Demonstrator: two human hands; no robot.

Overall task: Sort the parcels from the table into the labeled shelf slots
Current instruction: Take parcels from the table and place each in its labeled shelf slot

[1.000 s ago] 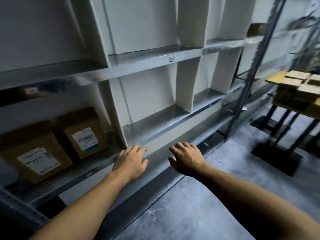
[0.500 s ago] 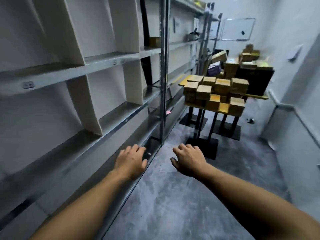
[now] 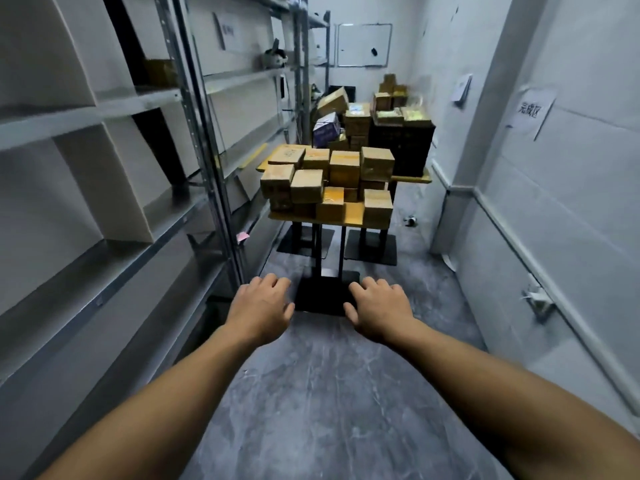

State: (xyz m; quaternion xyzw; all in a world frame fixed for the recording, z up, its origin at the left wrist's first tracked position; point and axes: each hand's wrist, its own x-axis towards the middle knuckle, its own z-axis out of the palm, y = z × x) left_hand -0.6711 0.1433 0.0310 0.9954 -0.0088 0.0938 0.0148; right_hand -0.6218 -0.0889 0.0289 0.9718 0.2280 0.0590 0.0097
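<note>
Several brown cardboard parcels [image 3: 327, 180] are stacked on a yellow-topped table [image 3: 353, 213] a few steps ahead in the aisle. The metal shelf unit [image 3: 131, 188] with white dividers runs along my left. My left hand [image 3: 259, 308] and my right hand [image 3: 379, 308] are stretched out in front of me, palms down, fingers loosely curled, holding nothing. Both hands are well short of the table and hover over the floor.
More boxes and a dark crate [image 3: 401, 140] are piled behind the table. A white wall [image 3: 554, 202] with a paper sign [image 3: 530, 110] closes the right side. The black table bases [image 3: 325, 292] stand on the grey floor just ahead. A whiteboard [image 3: 364, 45] hangs at the far end.
My view has swung from the shelf face with two shelved boxes round to the aisle, and the parcel table is now straight ahead and nearer. Both hands stay empty and outstretched.
</note>
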